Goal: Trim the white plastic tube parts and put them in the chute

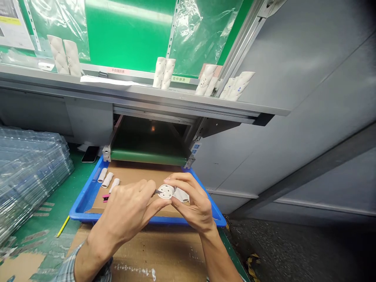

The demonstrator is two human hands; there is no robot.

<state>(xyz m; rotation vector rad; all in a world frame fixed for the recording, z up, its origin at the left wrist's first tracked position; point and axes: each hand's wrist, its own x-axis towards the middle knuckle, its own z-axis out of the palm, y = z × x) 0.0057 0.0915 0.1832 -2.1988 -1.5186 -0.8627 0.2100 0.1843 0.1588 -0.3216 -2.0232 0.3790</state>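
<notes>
My right hand (195, 201) grips a white cylindrical part (165, 192) between thumb and fingers, its round end with several small holes turned towards me. In my left hand (126, 209) a thin dark metal tool (158, 192) is pinched; its tip meets the left side of that round end. Most of the tool is hidden by the fingers, so its exact kind is unclear. My left thumb reaches to the part's lower edge. More white pieces (183, 195) lie partly hidden behind my right hand.
A blue tray (141, 220) lined with cardboard holds white tubes (107, 180) and a pink-and-black item (105, 198). Behind it ends a green conveyor belt (149, 154). Stacked clear plastic trays (32, 168), a phone (90, 154) and a yellow stick (63, 226) are leftward. An overhead shelf (141, 94) holds white tubes.
</notes>
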